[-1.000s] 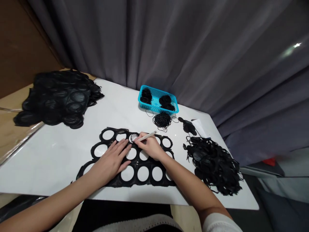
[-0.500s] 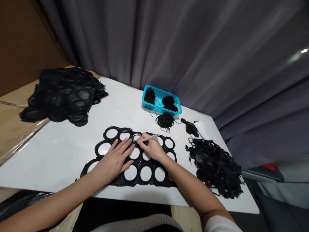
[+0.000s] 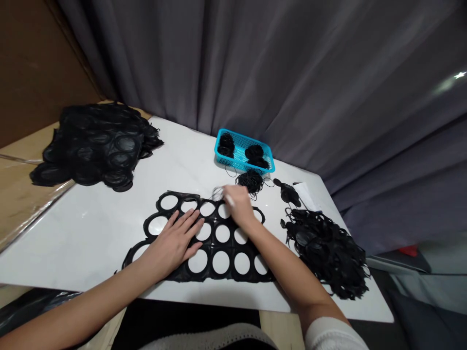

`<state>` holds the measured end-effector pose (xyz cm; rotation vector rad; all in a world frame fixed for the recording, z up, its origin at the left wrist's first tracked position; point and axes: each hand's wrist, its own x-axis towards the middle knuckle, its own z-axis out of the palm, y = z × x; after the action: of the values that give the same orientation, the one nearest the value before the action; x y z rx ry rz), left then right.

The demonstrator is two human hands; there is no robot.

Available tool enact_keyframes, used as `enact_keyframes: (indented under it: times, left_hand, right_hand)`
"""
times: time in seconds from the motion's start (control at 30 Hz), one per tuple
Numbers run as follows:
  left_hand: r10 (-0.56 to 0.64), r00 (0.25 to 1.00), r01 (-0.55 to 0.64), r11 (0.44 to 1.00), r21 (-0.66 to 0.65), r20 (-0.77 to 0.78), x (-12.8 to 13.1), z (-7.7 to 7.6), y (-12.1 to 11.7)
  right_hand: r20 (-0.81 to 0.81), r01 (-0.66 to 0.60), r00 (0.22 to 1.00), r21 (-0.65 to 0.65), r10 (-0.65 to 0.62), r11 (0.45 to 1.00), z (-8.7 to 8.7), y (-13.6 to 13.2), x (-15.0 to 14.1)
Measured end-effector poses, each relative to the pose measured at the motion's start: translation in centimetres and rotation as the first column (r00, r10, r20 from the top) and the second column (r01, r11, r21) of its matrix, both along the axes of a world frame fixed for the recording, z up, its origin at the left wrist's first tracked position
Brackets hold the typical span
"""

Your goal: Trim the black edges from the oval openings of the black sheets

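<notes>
A black rubber sheet [image 3: 212, 247] with rows of round holes lies flat on the white table [image 3: 91, 228]. My left hand [image 3: 177, 238] rests on it, fingers spread, pressing its left part. Above the sheet's far edge, my right hand [image 3: 239, 206] is closed on a slim white pen-like tool [image 3: 229, 200], mostly hidden by the fingers. Thin black rings [image 3: 218, 193], blurred, hang at the fingertips. Just beyond that hand lies a tangled pile of thin black rings [image 3: 250, 181].
A blue basket [image 3: 245, 167] holding bunches of black rings stands at the back. Untrimmed black sheets [image 3: 91, 146] are stacked at the left. To the right lie a heap of black scraps [image 3: 328, 250], a small black piece [image 3: 289, 194] and white paper [image 3: 307, 196].
My right hand has lifted from a hole in the sheet's far row and moved back and right, carrying thin black rings along with the tool. My left hand stays on the sheet.
</notes>
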<state>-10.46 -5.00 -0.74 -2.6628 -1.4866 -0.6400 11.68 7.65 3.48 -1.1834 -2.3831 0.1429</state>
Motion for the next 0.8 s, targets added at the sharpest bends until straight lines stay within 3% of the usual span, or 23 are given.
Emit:
enact_keyframes:
  times: [0.07,0.13,0.23,0.37,0.47,0.63,0.8]
  left_hand:
    - [-0.003,1.000,0.003,1.000,-0.005,-0.002,0.0,0.2,0.0]
    - [-0.026,1.000,0.026,1.000,-0.012,0.013,-0.4,0.5,0.0]
    - [-0.011,0.999,0.011,1.000,-0.002,0.033,-1.5,1.1,-0.1]
    - [0.104,0.994,-0.105,0.993,0.051,0.019,-3.2,1.0,-0.6]
    - [0.122,0.993,-0.122,0.992,0.040,0.003,-3.9,0.4,-1.1]
    - [0.147,0.989,-0.147,0.989,-0.001,-0.012,-3.8,0.0,-1.5]
    - [0.150,0.988,-0.150,0.989,-0.009,0.023,-3.7,0.1,-1.5]
  right_hand:
    - [-0.151,0.214,0.966,0.005,-0.211,0.977,1.1,2.4,1.0]
    - [-0.280,0.256,0.921,-0.087,-0.271,0.963,1.9,3.8,1.3]
    - [-0.364,0.110,0.905,-0.305,-0.223,0.946,2.1,3.1,0.0]
    - [-0.431,-0.155,0.897,-0.521,-0.101,0.839,1.0,-0.2,-3.6]
    - [-0.441,-0.273,0.898,-0.558,-0.001,0.784,0.3,-2.1,-5.5]
    - [-0.462,-0.346,0.885,-0.560,0.063,0.753,-0.3,-3.2,-6.2]
    - [-0.464,-0.369,0.880,-0.526,0.106,0.766,-0.6,-3.0,-6.2]
